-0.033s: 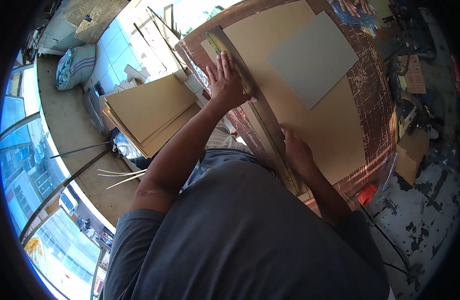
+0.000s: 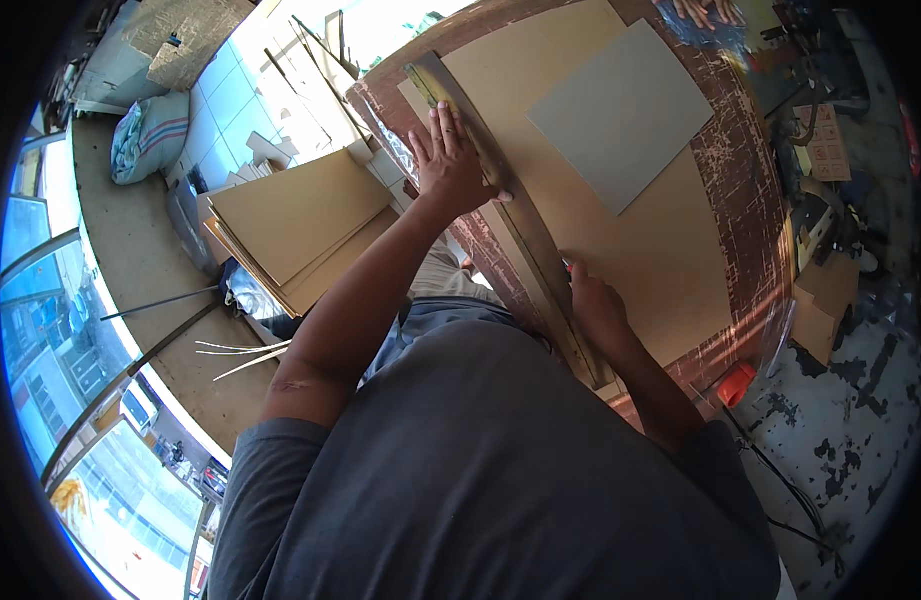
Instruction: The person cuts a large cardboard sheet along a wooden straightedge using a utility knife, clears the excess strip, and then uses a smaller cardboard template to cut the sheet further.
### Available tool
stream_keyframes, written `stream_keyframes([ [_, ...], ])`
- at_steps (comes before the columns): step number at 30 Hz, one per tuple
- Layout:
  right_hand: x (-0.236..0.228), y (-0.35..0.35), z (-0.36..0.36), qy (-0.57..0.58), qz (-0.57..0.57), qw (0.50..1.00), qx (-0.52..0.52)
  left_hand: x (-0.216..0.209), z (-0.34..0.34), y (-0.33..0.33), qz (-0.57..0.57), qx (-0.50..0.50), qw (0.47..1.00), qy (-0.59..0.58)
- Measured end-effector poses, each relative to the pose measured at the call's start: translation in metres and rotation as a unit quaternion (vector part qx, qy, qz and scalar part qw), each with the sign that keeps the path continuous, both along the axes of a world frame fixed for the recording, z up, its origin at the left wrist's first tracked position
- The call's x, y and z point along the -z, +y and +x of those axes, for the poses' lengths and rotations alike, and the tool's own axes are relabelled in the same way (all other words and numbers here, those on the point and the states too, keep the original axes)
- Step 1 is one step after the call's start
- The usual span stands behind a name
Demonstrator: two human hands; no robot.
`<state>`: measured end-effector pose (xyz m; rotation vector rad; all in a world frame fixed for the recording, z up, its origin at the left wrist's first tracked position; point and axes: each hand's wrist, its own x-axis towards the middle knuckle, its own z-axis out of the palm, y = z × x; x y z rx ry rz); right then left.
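Observation:
A large brown cardboard sheet lies on the worn red-brown table. Along its left side runs a long metal straightedge. My left hand lies flat on the far half of the straightedge, fingers stretched out and thumb apart. Lower down, my right hand is closed around a small red-handled cutter, its tip against the straightedge's right edge; most of the cutter is hidden in the fist. A smaller grey sheet rests on top of the cardboard.
Stacked brown cardboard sheets stand left of the table. A striped sack sits at the far left. Another person's hands are at the table's far right corner over clear plastic. A red-orange object and black cables lie right.

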<state>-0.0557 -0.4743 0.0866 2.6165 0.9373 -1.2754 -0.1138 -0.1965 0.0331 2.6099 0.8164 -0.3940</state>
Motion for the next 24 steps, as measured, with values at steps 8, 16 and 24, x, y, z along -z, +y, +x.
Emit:
stream_keyframes([
  [8,-0.023,-0.052,-0.006,0.014,-0.079,0.996,-0.027,0.0,0.003,-0.003,-0.004,0.002,1.0,0.006],
  [16,-0.006,0.068,0.044,-0.073,0.165,0.984,-0.011,0.0,0.003,-0.002,0.006,-0.002,1.0,0.015],
  [24,0.053,0.246,0.08,-0.128,0.263,0.956,-0.028,0.005,0.002,-0.003,-0.008,-0.017,1.0,-0.002],
])
